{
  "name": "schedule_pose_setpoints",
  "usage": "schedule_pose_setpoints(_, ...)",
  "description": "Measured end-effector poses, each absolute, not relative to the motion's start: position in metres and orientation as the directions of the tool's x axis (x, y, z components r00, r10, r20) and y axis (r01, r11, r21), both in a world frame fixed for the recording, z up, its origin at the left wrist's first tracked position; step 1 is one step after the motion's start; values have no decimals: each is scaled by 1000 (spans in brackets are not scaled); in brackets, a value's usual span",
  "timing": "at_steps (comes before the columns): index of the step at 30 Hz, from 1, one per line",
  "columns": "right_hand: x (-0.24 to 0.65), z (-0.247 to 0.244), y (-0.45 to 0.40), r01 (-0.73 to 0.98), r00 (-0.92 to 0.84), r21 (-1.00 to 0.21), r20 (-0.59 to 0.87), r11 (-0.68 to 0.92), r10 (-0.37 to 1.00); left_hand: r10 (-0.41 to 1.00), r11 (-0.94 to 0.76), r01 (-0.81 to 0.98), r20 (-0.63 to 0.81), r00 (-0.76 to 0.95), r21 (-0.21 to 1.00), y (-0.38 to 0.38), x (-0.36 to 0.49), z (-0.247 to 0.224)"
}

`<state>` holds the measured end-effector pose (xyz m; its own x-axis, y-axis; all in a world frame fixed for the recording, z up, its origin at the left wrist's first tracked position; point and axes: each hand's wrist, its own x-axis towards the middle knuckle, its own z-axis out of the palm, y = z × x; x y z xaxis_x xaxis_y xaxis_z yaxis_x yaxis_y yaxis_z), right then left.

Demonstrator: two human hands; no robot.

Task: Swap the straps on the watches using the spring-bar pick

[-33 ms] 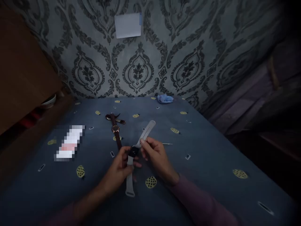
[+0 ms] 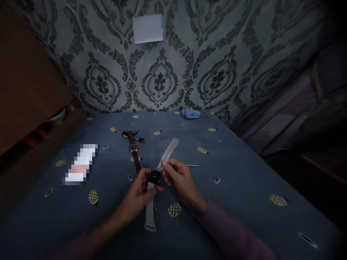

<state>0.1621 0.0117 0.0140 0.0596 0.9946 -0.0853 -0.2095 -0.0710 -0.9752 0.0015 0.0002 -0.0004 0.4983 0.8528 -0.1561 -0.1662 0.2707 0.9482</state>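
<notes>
A smartwatch (image 2: 154,176) with a dark square face and a pale strap is held between my hands above the cloth. My left hand (image 2: 139,193) grips it from the left, its thumb over the lower strap (image 2: 150,215), which hangs toward me. With thumb and fingertips, my right hand (image 2: 180,178) pinches the upper strap (image 2: 169,151) close to the watch case. That strap half is dotted with holes and points up and to the right. Just beyond my left hand lies a brown-strapped wristwatch (image 2: 133,148). A thin metal tool (image 2: 193,165) shows partly behind my right hand.
Another dark-strapped watch (image 2: 139,139) lies by the brown one. A blurred-out white item (image 2: 82,162) is on the left of the patterned tablecloth (image 2: 238,202). A crumpled blue cloth or bag (image 2: 191,113) rests at the back by the wall. Wooden furniture (image 2: 29,79) borders the left.
The lower strap's end has dropped slightly toward me, and the watch case has shifted a little under my fingers. Both hands stay nearly in place.
</notes>
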Motion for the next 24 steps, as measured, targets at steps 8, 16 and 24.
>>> schedule_pose_setpoints(8,168,15,14,-305,-63,-928,-206,-215,977,819,239,-250,-56,572,938,-4,4,-3)
schedule_pose_setpoints(16,180,16,22,-348,-200,-875,-280,-336,939,736,223,-198,-32,676,954,7,0,2)
schedule_pose_setpoints(24,178,26,24,-266,-100,-941,-189,-209,977,722,232,-144,-71,689,962,9,-1,9)
